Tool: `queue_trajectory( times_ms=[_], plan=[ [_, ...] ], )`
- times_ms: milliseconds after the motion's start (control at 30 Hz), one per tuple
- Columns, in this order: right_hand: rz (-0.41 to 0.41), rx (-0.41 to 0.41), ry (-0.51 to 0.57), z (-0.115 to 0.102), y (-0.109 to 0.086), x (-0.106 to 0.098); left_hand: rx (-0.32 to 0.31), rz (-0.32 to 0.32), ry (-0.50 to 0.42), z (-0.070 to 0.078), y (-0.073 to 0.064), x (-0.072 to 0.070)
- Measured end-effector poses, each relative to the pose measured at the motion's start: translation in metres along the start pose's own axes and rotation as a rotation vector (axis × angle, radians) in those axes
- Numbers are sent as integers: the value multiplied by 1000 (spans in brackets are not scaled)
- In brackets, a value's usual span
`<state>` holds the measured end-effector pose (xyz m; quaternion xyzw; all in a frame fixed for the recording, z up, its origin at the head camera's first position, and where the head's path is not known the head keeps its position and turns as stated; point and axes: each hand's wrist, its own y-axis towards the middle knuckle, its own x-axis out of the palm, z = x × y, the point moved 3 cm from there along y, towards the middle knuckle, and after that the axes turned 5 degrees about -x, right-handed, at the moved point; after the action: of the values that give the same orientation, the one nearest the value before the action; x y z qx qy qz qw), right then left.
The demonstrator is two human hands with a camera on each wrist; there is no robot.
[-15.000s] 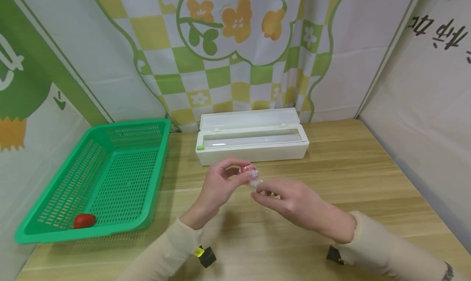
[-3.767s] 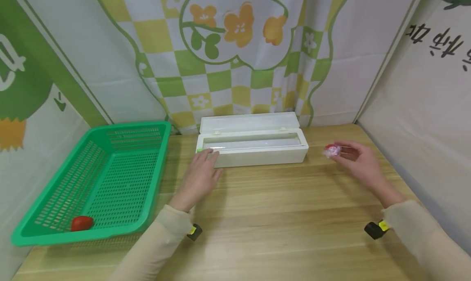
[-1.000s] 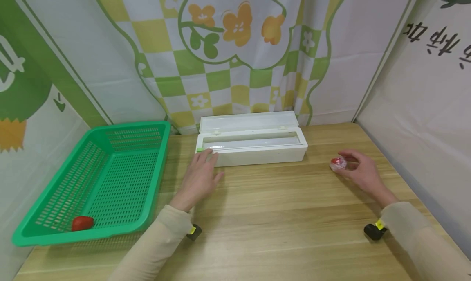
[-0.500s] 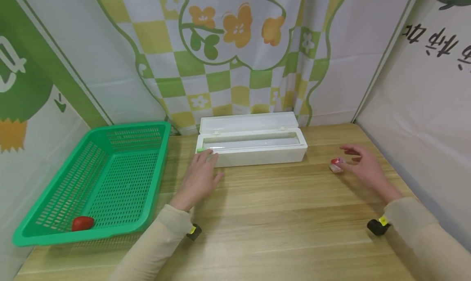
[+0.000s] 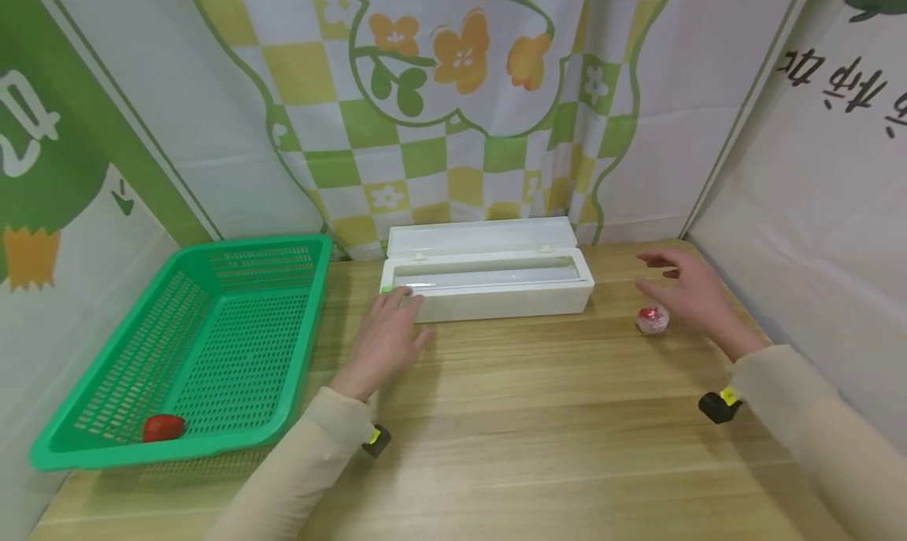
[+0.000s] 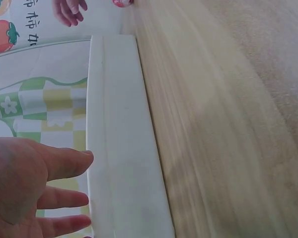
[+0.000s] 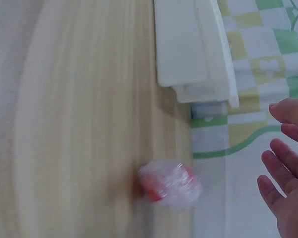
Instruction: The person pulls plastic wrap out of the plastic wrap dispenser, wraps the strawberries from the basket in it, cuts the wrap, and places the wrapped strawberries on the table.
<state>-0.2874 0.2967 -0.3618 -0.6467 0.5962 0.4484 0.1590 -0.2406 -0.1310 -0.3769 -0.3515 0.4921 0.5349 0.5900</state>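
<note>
A small red thing wrapped in clear plastic film point(image 5: 653, 320) sits on the table at the right; its kind is hidden by the film. My right hand point(image 5: 690, 289) hovers just above and behind it, fingers spread and holding nothing; in the right wrist view the wrapped thing point(image 7: 170, 184) is apart from the fingers. My left hand point(image 5: 386, 342) lies with relaxed fingertips at the front left corner of the white cling film dispenser point(image 5: 503, 303). The dispenser's lid point(image 5: 482, 238) is raised, and a roll of film point(image 5: 489, 276) shows inside.
At the left stands a green plastic basket point(image 5: 301, 360) with a red, fruit-like thing point(image 5: 164, 427) in its near corner. A patterned curtain point(image 5: 460, 155) hangs right behind the dispenser. Fabric walls close off both sides of the wooden table point(image 5: 531, 446).
Fifteen seconds ago both hands held the wrapped thing mid-table. Since then my right hand has set it down at the right, let go and lifted away; my left hand moved to the dispenser.
</note>
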Motion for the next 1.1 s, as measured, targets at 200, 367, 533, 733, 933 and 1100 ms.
queue_trajectory(
  times_ms=[200,367,533,733,933,1100],
  plan=[
    [-79,-77,-63,-23,19,3,25,36,21,2,4,-6],
    [-210,-140,-103,-41,35,13,27,45,27,3,10,-11],
    [-274,-243,-141,-53,51,30,13,30,11,4,23,-20],
    [-274,-308,-174,-58,66,50,11,-18,32,1,44,-27],
    [-333,-256,-233,-57,75,64,22,-141,69,-4,59,-24],
    [-342,-260,-286,-59,78,68,22,-218,66,-7,64,-19]
  ],
)
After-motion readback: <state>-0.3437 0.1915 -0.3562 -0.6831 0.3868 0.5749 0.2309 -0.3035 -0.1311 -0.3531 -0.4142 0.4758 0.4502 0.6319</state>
